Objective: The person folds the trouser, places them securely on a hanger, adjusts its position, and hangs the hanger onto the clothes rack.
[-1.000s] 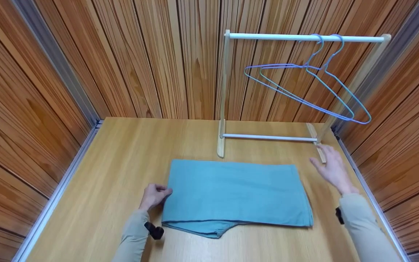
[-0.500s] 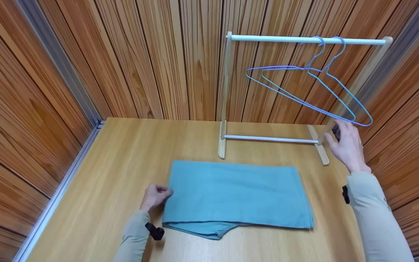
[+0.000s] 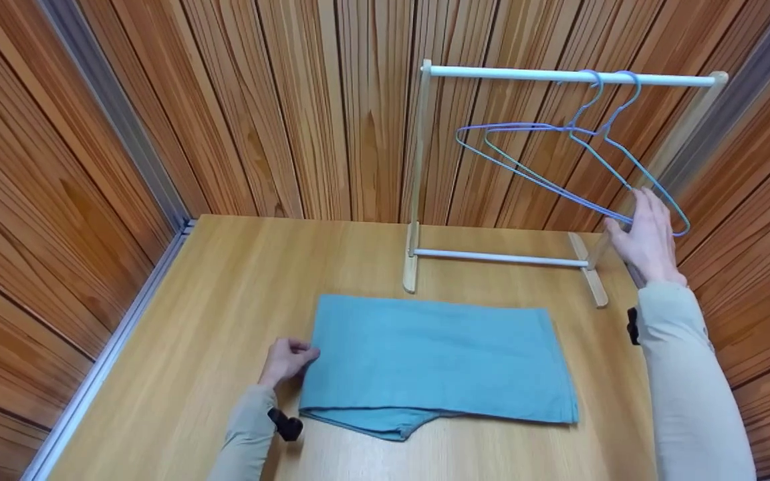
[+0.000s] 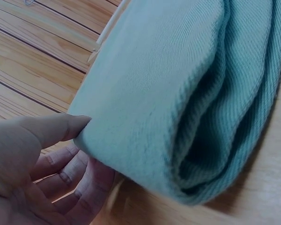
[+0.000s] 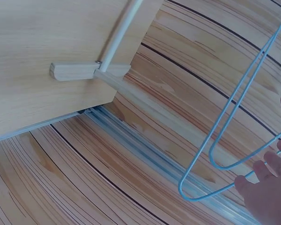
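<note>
Folded teal trousers lie flat on the wooden table, their layered fold facing the left wrist camera. At their left edge my left hand pinches the cloth, thumb on top and the other fingers curled underneath. Two blue-violet wire hangers hang by their hooks from a rack's upper bar, near its right end. My right hand is raised at the hangers' lower right corners, fingers loosely spread. In the right wrist view its fingertips overlap the lower wires, and I cannot tell whether they touch.
The rack has a white top bar, a white lower bar and wooden feet. It stands at the back right of the table. Wood-panelled walls with metal corner rails enclose the table.
My right hand has risen from beside the rack's right foot up to the hangers. The left hand stays at the trousers' edge. The view has shifted slightly.
</note>
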A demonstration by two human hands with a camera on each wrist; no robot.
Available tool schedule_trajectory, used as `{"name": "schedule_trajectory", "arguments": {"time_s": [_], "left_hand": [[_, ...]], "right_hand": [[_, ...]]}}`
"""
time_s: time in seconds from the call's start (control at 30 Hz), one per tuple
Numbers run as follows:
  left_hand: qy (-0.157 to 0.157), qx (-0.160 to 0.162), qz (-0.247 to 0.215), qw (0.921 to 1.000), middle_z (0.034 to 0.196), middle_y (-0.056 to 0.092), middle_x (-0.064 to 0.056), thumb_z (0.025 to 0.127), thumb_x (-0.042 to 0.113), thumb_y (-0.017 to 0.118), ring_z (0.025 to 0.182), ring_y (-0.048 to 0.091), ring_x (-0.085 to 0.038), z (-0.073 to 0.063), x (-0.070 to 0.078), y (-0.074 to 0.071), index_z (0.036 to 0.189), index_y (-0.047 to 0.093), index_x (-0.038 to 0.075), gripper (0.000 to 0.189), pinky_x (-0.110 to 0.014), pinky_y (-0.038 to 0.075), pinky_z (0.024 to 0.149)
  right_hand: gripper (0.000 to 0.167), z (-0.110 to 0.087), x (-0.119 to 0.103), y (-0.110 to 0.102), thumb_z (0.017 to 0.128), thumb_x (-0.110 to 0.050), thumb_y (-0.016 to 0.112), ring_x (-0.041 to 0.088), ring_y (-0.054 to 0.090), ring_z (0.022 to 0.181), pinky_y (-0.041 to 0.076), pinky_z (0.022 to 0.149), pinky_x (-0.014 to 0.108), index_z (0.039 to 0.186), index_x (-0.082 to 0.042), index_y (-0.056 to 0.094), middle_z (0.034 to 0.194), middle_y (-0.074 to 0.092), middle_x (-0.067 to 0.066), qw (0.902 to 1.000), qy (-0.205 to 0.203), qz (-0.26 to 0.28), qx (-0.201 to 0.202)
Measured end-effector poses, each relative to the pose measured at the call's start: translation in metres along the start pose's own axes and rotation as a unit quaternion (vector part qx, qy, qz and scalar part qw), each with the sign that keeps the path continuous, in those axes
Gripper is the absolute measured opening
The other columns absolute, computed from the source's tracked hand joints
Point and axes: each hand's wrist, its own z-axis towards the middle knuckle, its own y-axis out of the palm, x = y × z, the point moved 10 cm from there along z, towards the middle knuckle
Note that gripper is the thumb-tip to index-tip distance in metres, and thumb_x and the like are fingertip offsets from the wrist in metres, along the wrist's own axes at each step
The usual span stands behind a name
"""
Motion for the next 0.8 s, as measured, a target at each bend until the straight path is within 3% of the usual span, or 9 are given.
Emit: {"name": "schedule_trajectory", "arguments": {"time_s": [0.27, 0.43, 0.53, 0.63, 0.8], "left_hand": [[-0.014, -0.009, -0.011, 0.9998, 0.095, 0.072, -0.013, 0.093, 0.017, 0.070, 0.075, 0.067, -0.017, -0.001, -0.002, 0.001, 0.109, 0.071, -0.002, 0.025, -0.031, 0.056, 0.070], [-0.011, -0.012, -0.003, 0.9999, 0.095, 0.072, -0.012, 0.093, 0.018, 0.070, 0.076, 0.066, -0.017, -0.001, -0.002, 0.002, 0.111, 0.072, -0.002, 0.027, -0.030, 0.055, 0.070], [-0.009, -0.010, -0.001, 0.9999, 0.096, 0.072, -0.013, 0.093, 0.018, 0.070, 0.078, 0.066, -0.017, -0.001, -0.001, 0.001, 0.111, 0.071, -0.002, 0.027, -0.030, 0.055, 0.070], [-0.006, -0.007, 0.000, 1.0000, 0.094, 0.072, -0.012, 0.093, 0.018, 0.071, 0.077, 0.065, -0.017, 0.000, -0.001, 0.001, 0.109, 0.071, -0.002, 0.026, -0.030, 0.054, 0.070], [0.005, -0.002, 0.008, 1.0000, 0.090, 0.072, -0.011, 0.091, 0.017, 0.072, 0.075, 0.064, -0.016, 0.000, 0.000, 0.000, 0.105, 0.073, -0.003, 0.024, -0.029, 0.053, 0.068]], "right_hand": [[0.080, 0.010, 0.009, 0.006, 0.103, -0.025, 0.049, 0.053, -0.006, 0.152, -0.008, 0.121, 0.067, 0.157, 0.007, 0.000, 0.164, -0.003, 0.034, 0.9959, 0.057, -0.022, -0.067], [0.078, 0.013, 0.010, 0.010, 0.104, -0.024, 0.046, 0.054, -0.010, 0.151, -0.016, 0.116, 0.072, 0.157, 0.007, -0.003, 0.162, -0.001, 0.037, 0.9920, 0.080, -0.025, -0.094], [0.075, 0.015, 0.007, 0.010, 0.105, -0.023, 0.044, 0.057, -0.004, 0.149, -0.015, 0.115, 0.073, 0.157, 0.008, -0.001, 0.160, 0.006, 0.040, 0.9923, 0.077, -0.028, -0.093], [0.068, 0.018, 0.004, 0.008, 0.105, -0.024, 0.040, 0.060, 0.009, 0.145, -0.006, 0.117, 0.074, 0.156, 0.009, 0.009, 0.156, 0.017, 0.042, 0.9943, 0.069, -0.036, -0.074], [0.051, 0.020, -0.001, 0.001, 0.106, -0.019, 0.037, 0.059, 0.038, 0.127, 0.025, 0.111, 0.069, 0.144, 0.015, 0.037, 0.138, 0.042, 0.042, 0.9982, 0.052, -0.029, -0.006]]}}
